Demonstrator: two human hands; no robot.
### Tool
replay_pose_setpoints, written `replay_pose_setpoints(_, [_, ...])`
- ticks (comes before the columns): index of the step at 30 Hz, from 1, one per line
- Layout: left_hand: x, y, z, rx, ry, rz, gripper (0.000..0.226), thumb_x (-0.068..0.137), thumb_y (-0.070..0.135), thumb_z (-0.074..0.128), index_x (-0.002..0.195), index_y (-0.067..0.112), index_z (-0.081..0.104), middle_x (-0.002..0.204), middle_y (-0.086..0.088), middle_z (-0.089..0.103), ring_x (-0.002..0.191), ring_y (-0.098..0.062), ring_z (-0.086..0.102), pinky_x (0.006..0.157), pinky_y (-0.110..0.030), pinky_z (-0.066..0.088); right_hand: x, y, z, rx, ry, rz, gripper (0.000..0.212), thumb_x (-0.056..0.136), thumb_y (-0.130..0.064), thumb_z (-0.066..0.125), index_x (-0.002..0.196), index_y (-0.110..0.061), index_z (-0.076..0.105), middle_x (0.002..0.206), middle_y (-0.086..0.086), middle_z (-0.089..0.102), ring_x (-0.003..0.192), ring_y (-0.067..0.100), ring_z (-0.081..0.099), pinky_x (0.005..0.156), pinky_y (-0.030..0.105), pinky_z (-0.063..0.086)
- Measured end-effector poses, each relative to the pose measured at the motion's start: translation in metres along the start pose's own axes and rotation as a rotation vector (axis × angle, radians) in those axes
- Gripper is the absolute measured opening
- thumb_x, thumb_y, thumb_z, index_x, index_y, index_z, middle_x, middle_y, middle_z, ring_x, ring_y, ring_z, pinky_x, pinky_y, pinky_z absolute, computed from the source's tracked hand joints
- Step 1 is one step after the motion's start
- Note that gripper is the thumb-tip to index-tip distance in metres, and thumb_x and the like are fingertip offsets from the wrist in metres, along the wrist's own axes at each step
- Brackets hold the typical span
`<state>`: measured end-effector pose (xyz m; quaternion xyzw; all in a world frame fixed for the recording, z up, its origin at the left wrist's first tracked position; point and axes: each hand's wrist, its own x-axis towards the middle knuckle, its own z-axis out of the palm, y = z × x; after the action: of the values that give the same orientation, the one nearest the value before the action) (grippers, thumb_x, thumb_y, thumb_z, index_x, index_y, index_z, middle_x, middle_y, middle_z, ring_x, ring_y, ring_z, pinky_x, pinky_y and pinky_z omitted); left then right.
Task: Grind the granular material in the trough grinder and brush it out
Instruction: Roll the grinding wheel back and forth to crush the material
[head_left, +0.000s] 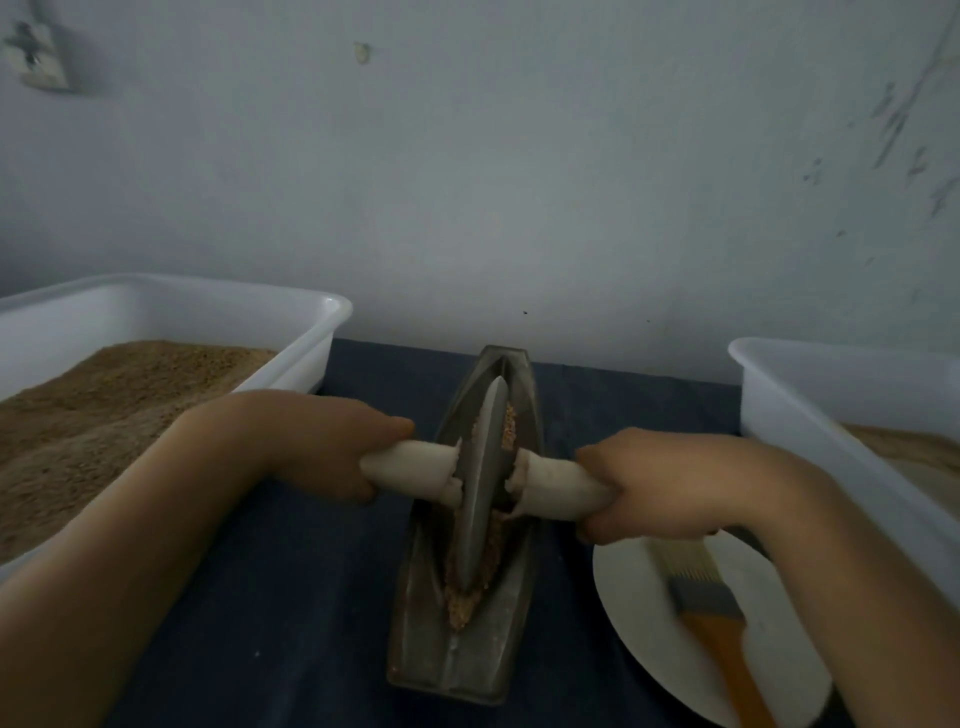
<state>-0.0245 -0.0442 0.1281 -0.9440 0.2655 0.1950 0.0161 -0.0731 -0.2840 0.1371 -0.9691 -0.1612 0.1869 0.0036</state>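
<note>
A grey metal trough grinder (457, 654) lies lengthwise in the middle of the dark blue table. A metal grinding wheel (480, 483) stands upright in its groove, about midway along. Brown granular material (464, 605) lies in the groove before and behind the wheel. A pale wrapped axle handle (415, 465) runs through the wheel. My left hand (332, 447) grips its left end and my right hand (660, 483) grips its right end. A brush (711, 613) with an orange handle lies on a white plate (634, 613) at the lower right, partly under my right forearm.
A white bin (311, 312) full of brown granular material stands at the left. Another white bin (779, 395) holding paler material stands at the right. A grey wall rises close behind the table.
</note>
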Motion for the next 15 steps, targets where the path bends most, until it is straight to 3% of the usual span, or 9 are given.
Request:
replay_pose_setpoints(3, [0.002,-0.001,0.001,-0.002,0.003,-0.016,0.032,0.089,0.024,0.059,0.111,0.032,0.036,0.09,0.014,0.044,0.087,-0.007,0.048,0.079,-0.023,0.037,0.004,0.001,0.001,0.005,0.03,-0.002,0.024,0.087,-0.031,0.061,0.101,-0.012,0.055,0.091,0.002,0.056,0.078,0.014,0.052,0.062,0.028,0.039])
replay_pose_setpoints(7, [0.013,-0.002,0.006,-0.003,0.108,-0.035,0.029,0.091,0.022,0.057,0.108,0.026,0.034,0.094,0.008,0.045,0.086,-0.01,0.046,0.076,-0.023,0.036,0.021,0.007,0.009,-0.03,0.184,0.038,0.018,0.088,-0.026,0.057,0.097,-0.015,0.047,0.086,-0.001,0.05,0.079,0.015,0.051,0.056,0.024,0.034])
replay_pose_setpoints(10, [0.027,-0.006,0.012,0.05,0.292,-0.055,0.027,0.09,0.022,0.056,0.106,0.024,0.035,0.109,0.002,0.049,0.097,-0.014,0.049,0.085,-0.028,0.04,0.036,0.015,0.017,-0.146,0.388,0.066,0.019,0.089,-0.027,0.054,0.1,-0.016,0.043,0.093,0.001,0.052,0.077,0.015,0.046,0.053,0.027,0.027])
replay_pose_setpoints(15, [0.053,-0.008,0.027,0.201,0.686,-0.138,0.034,0.089,0.025,0.055,0.117,0.02,0.037,0.119,-0.001,0.047,0.11,-0.02,0.046,0.093,-0.035,0.035,0.061,0.028,0.028,-0.242,0.664,0.097,0.021,0.09,-0.028,0.051,0.105,-0.016,0.044,0.105,0.004,0.056,0.094,0.024,0.052,0.066,0.031,0.024])
